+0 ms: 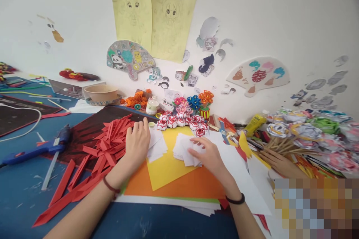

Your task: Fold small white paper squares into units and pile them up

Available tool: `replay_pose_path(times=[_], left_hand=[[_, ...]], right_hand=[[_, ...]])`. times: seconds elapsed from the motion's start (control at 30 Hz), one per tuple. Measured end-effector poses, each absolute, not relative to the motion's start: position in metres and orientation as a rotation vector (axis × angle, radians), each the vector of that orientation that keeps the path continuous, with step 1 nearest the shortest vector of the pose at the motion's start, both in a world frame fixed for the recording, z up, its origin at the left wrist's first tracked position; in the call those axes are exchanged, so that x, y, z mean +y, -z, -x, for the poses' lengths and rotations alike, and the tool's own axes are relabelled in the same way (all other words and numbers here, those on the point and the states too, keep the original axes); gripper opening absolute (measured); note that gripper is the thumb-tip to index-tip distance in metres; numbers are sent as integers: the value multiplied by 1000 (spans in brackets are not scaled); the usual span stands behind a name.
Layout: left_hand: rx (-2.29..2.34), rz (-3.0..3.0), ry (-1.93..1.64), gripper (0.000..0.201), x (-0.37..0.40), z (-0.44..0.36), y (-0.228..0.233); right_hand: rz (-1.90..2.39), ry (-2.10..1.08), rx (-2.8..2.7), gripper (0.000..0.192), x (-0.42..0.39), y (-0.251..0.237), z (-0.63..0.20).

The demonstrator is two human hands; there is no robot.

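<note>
My left hand (pixel 138 140) is over the left stack of small white paper pieces (pixel 157 147), next to a pile of folded red paper strips (pixel 109 145). Its fingers stretch forward, slightly bent, and nothing shows in them; its thumb is hidden. On the other side, my right hand (pixel 209 155) has its fingers apart at the right stack of white paper pieces (pixel 185 149), with the fingertips over the papers. Both stacks lie on a yellow sheet (pixel 162 175), which rests on an orange sheet (pixel 134 183). A small round lid (pixel 152 124) lies just beyond my left fingers.
A blue glue gun (pixel 53 145) lies at left. Red-and-white paper flowers (pixel 182 120), a white jar (pixel 152 106) and a tan bowl (pixel 101 93) line the back. At right, another person's hand (pixel 280 162) is by paper flowers on sticks (pixel 277 130) and a yellow bottle (pixel 255 123).
</note>
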State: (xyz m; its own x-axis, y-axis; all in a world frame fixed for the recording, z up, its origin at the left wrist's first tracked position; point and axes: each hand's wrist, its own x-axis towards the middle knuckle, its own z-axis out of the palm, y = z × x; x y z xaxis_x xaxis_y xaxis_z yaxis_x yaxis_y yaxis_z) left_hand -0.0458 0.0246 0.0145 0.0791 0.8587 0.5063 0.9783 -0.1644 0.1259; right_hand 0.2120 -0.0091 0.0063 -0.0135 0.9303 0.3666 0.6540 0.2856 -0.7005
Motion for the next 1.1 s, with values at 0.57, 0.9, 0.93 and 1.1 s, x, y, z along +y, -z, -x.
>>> replay_pose_path(times=[0.57,0.9,0.93,1.1], left_hand=[[-1417,2762,959,29,4,6,2],[-1668,3160,1805,55,3,-3,9],[-1662,3198,1870,57,4,-3,10],[-1566,3226,2203,55,3,-2,7]], right_hand=[[1292,-559,-1280,29,-14,-9,-203],[975,-1115,-1336,35,-26,-12,-174],[966,-1135,-1332,36,-27,-13,-173],[937,-1225,-1309,46,-28,-13,-170]])
